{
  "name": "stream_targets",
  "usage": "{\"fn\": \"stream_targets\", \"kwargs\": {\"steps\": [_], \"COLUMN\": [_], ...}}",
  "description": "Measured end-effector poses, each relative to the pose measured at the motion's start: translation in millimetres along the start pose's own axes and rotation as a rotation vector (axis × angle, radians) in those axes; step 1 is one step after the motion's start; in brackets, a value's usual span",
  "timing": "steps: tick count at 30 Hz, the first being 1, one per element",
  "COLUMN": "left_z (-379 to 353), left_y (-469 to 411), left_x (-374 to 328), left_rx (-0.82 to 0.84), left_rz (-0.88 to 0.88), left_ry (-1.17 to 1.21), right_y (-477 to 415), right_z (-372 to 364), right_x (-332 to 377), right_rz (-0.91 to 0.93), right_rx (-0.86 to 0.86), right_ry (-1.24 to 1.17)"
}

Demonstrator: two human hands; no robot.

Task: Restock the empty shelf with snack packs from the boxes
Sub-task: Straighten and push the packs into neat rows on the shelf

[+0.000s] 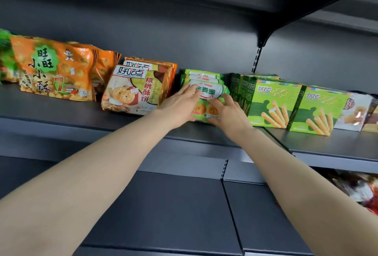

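A row of green and white biscuit packs (pixel 206 89) stands on the dark grey shelf (pixel 61 110), between orange cookie packs and green boxes. My left hand (pixel 180 106) lies flat against the front pack's left side, fingers straight. From the right, my right hand (pixel 229 114) holds the same pack, its fingers across the front and its thumb curled under the lower edge. Both forearms reach up from the bottom of the view.
Left of the green packs stand walnut cookie packs (pixel 135 92) and large orange snack bags (pixel 59 69). Green stick-biscuit boxes (pixel 274 102) and pale packs (pixel 353 112) fill the right. Another shelf hangs above. The lower shelf (pixel 163 210) holds red bags (pixel 360 190) at far right.
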State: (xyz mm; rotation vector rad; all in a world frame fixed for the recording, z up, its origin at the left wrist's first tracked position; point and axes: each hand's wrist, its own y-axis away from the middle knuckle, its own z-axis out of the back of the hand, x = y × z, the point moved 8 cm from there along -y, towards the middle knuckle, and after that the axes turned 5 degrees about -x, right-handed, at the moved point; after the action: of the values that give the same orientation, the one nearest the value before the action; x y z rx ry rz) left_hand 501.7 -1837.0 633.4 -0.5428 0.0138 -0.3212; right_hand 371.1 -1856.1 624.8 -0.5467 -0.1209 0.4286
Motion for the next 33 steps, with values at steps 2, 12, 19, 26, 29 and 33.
{"fn": "stream_targets", "kwargs": {"steps": [2,12,19,26,29,33], "left_z": [-6.4,-12.0,-26.0,-25.7,-23.9,-22.6], "left_y": [-5.8,-40.0,-58.3,-72.7,-82.2,-87.9], "left_x": [3.5,12.9,26.1,31.6,33.7,38.0], "left_rx": [0.002,-0.035,-0.108,-0.207,-0.168,-0.180], "left_rz": [-0.002,0.085,0.104,0.127,0.110,0.099], "left_ry": [-0.030,-0.069,-0.052,-0.185,-0.290,-0.248], "right_y": [-5.4,-44.4,-71.6,-88.8,-97.8,-142.8], "right_z": [-2.4,-4.2,-24.0,-24.6,3.4,30.2], "right_x": [0.0,-8.6,-20.2,-25.0,-23.6,-45.4], "right_rz": [0.009,0.024,-0.046,-0.029,0.023,-0.033], "right_rx": [0.012,-0.013,-0.067,-0.157,-0.413,-0.369], "right_ry": [0.012,0.027,0.129,0.208,0.220,-0.225]}}
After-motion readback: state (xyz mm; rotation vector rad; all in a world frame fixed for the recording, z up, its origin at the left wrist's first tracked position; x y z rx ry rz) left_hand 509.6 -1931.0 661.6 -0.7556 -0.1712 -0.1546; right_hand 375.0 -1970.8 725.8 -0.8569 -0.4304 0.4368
